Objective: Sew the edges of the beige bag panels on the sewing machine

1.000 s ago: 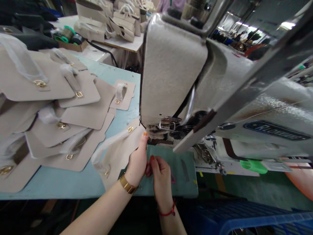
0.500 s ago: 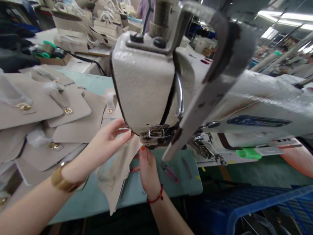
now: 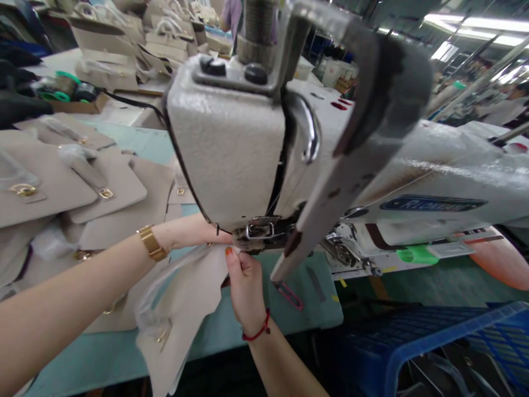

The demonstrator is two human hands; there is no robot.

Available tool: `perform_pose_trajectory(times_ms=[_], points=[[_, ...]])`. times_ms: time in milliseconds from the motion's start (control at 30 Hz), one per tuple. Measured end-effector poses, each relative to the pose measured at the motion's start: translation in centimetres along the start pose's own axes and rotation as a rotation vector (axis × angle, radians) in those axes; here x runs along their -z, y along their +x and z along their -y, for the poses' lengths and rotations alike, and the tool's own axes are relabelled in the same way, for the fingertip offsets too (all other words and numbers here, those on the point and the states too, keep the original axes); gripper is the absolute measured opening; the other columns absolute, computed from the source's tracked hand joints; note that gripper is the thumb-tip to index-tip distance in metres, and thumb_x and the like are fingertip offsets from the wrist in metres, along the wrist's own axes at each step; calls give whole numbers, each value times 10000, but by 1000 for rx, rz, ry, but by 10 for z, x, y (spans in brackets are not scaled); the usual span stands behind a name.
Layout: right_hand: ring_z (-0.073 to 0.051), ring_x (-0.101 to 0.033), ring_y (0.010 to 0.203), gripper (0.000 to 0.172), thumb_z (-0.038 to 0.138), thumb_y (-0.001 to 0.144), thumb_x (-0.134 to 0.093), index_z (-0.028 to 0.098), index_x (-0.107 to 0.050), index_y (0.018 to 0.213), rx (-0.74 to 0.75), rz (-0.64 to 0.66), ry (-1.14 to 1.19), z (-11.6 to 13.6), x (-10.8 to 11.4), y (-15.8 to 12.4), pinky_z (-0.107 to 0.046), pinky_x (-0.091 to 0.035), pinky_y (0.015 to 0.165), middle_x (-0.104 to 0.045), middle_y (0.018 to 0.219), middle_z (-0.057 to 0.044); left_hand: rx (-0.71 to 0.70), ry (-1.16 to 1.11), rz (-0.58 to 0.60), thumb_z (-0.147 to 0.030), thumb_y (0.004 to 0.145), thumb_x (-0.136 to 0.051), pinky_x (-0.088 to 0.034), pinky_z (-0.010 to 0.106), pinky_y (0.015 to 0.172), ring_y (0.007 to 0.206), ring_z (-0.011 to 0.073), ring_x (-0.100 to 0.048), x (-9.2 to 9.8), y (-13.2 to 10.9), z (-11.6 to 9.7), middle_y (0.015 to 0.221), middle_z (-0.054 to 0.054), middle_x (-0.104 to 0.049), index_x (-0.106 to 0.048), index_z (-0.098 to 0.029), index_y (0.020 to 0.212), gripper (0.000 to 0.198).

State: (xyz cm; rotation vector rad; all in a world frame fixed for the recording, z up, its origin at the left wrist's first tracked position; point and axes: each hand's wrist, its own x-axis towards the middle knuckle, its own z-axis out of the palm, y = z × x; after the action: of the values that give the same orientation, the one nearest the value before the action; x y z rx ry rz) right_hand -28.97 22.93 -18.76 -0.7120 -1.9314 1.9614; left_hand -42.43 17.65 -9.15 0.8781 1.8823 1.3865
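Note:
A beige bag panel point(image 3: 190, 298) hangs aslant below the sewing machine's head point(image 3: 227, 143), its upper corner close to the needle area. My right hand point(image 3: 247, 281) pinches that corner between thumb and fingers. Behind the machine head reaches my left hand point(image 3: 209, 229), at the panel's upper edge; its fingers are hidden. A clear-wrapped strap and a gold-coloured fitting point(image 3: 163, 333) show on the panel's left side. Pink thread snips point(image 3: 290, 296) lie on the green work surface point(image 3: 318, 317) to the right of my right hand.
Beige bag panels point(image 3: 124, 182) with wrapped handles and gold clasps overlap on the left. Thread spools point(image 3: 61, 88) sit in a box behind them, near finished-looking bags point(image 3: 107, 49). A blue plastic basket point(image 3: 384, 353) with dark pieces stands at lower right. A metal lever point(image 3: 330, 198) slants before the machine.
My left hand has moved right, behind the machine head. The panel has swung down and left, showing more of its face. My right hand has closed on its corner. The camera view has shifted slightly.

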Motion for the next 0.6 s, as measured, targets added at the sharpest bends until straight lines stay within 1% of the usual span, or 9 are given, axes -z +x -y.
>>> perform_pose_trajectory(times_ms=[100,200,267,300,333,400,500,533,600], points=[[-91,-373,527,455,483,879,-452,165,-463,554,-14,49,-8,5,11,0,-210,-269,482,-425,539,22,-4,-33,83,-356,650,-701,-501,308,877,858,174,-648,-7,-8,9,698,-37,-686,-639,-168,630,199],[-89,-374,525,444,493,864,-475,156,-498,576,-65,152,-26,10,27,3,-207,-260,478,-445,548,19,43,-33,61,-357,742,-634,-526,255,703,712,139,-627,-15,-19,28,701,-25,-686,-683,-146,751,217],[-90,-381,519,447,514,849,-504,152,-523,587,-104,238,-12,12,38,5,-206,-260,473,-459,546,17,82,-24,11,-382,760,-624,-504,231,577,602,122,-591,-21,-24,41,697,-21,-685,-694,-146,819,253],[-90,-384,515,449,525,841,-519,151,-534,594,-126,276,10,13,42,7,-206,-263,470,-466,544,17,94,-8,-27,-397,756,-634,-499,232,555,580,122,-581,-23,-25,47,698,-20,-686,-694,-151,832,264],[-91,-386,512,448,536,833,-531,151,-545,604,-150,311,38,14,46,8,-206,-267,469,-473,545,17,95,19,-68,-406,748,-647,-509,243,569,594,131,-591,-25,-26,50,713,-17,-692,-693,-158,845,271],[-91,-385,508,436,548,816,-554,154,-560,628,-201,369,94,18,51,12,-206,-273,470,-490,558,16,63,100,-126,-413,754,-655,-538,286,678,711,170,-640,-27,-26,54,791,-1,-716,-694,-170,884,278],[-88,-372,515,418,549,786,-589,158,-562,643,-246,432,116,27,59,15,-208,-270,480,-501,595,16,-14,212,-125,-414,806,-615,-532,335,823,896,217,-660,-24,-29,56,944,22,-731,-690,-184,969,292],[-89,-375,527,415,547,782,-596,158,-562,642,-247,444,104,30,62,14,-209,-272,487,-502,609,15,-23,231,-135,-419,832,-587,-529,343,846,924,223,-659,-23,-33,58,982,29,-727,-683,-188,1004,304],[-97,-394,568,403,530,791,-597,158,-561,639,-227,448,59,36,68,9,-210,-286,509,-500,636,13,-29,271,-233,-423,882,-514,-503,375,926,1025,237,-635,-22,-47,67,1115,47,-690,-638,-203,1128,352]])
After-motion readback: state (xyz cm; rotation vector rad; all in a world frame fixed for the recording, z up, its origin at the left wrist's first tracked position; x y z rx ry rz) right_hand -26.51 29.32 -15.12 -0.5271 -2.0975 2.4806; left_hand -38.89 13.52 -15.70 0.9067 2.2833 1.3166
